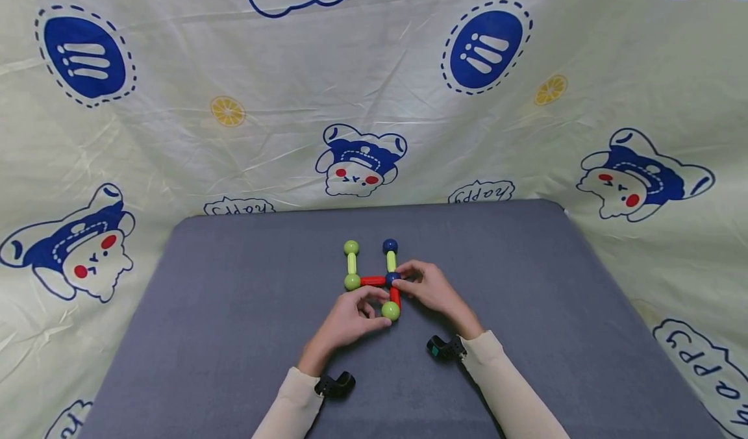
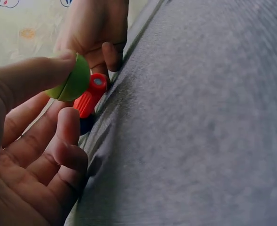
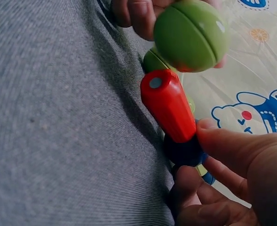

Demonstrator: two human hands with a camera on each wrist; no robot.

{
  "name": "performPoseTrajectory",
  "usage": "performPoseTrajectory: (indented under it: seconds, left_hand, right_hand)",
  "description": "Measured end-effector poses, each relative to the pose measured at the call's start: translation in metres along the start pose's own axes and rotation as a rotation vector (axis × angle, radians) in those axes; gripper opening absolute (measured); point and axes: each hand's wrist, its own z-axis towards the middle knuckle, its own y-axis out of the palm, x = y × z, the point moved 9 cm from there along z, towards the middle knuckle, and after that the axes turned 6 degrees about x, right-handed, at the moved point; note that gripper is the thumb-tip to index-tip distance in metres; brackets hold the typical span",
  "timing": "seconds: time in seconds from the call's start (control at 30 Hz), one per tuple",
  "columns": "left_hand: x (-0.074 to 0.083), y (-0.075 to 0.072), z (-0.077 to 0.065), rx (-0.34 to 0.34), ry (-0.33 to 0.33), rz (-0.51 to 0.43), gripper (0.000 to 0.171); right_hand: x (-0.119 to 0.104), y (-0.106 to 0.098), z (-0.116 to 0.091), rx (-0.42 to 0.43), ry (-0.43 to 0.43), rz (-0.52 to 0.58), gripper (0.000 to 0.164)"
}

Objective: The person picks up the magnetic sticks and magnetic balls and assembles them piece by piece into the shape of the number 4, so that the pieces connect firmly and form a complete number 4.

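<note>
My left hand (image 1: 349, 319) pinches a green ball (image 1: 390, 310) between thumb and fingers. Just past that ball is a red rod (image 3: 169, 106), its bare end with a small metal disc facing out. The rod's far end meets a dark blue ball (image 1: 392, 278), which my right hand (image 1: 434, 288) grips with thumb and fingertips. From this blue ball a second red rod (image 1: 372, 281) runs left to another green ball (image 1: 352, 282). Two yellow-green rods (image 1: 352, 263) point away from me, one tipped by a green ball (image 1: 350, 247), the other by a blue ball (image 1: 389, 246).
Everything lies on a grey cloth-covered table (image 1: 245, 296). A pale printed curtain (image 1: 374, 69) hangs behind its far edge and along both sides. Black wrist bands with cameras (image 1: 336, 384) sit on both forearms, low over the cloth.
</note>
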Motion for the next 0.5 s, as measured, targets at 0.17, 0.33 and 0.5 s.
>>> performPoseTrajectory:
  seconds: [0.17,0.33,0.5]
  left_hand:
    - [0.000,0.007,0.000,-0.043,-0.001,0.022,0.035]
    - [0.001,0.011,0.001,-0.060,0.023,0.060,0.031]
    - [0.003,0.014,0.000,-0.060,0.041,0.055,0.031]
  right_hand:
    - [0.001,-0.002,-0.001,0.014,0.030,-0.007,0.027]
    - [0.001,-0.002,-0.002,0.019,0.048,-0.002,0.027]
    - [0.000,-0.001,-0.003,0.014,0.052,-0.008,0.028]
